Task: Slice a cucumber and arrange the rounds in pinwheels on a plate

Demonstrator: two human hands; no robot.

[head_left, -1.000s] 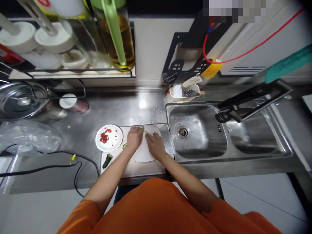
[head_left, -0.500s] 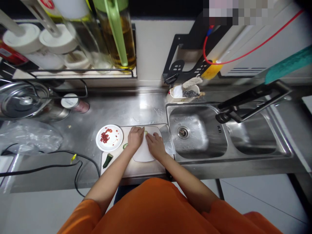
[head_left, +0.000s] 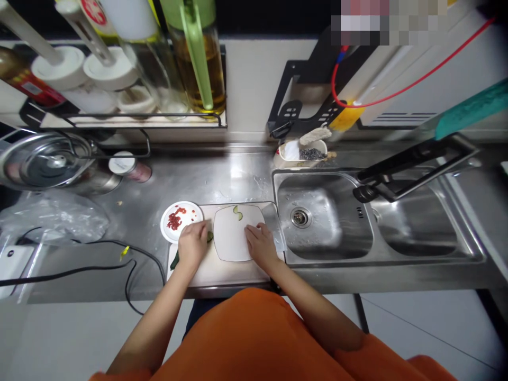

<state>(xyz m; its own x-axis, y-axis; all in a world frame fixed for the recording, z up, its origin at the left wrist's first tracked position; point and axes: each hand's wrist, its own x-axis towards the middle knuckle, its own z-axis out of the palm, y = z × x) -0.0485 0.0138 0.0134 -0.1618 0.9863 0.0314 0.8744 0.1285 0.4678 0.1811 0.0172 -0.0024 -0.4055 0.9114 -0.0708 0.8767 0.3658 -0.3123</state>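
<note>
On the cutting board (head_left: pixel 198 272) lies a white plate with rounded corners (head_left: pixel 232 238), with thin cucumber slices (head_left: pixel 237 212) near its far edge. My right hand (head_left: pixel 261 244) rests at this plate's right side, its fingers loosely stretched and holding nothing. My left hand (head_left: pixel 192 246) is over the board's left part, beside more cucumber slices (head_left: pixel 210 236). Its fingers are curled together, and their tips are partly hidden. A piece of cucumber (head_left: pixel 174 260) shows partly behind that wrist. Beyond the left hand sits a round white plate (head_left: pixel 166 225) with chopped red pieces (head_left: pixel 173 219).
A broad metal blade (head_left: pixel 273 225) lies on the board's right end. Right of it is a double sink (head_left: pixel 325 211) with a black faucet (head_left: pixel 397 164). Black cables (head_left: pixel 135 248) and a plastic bag (head_left: pixel 55 217) lie left. A bottle rack (head_left: pixel 130 121) hangs above.
My left hand has moved left, from the slices on the rounded-corner plate to those at its left. My right hand has drawn back slightly to the plate's right edge.
</note>
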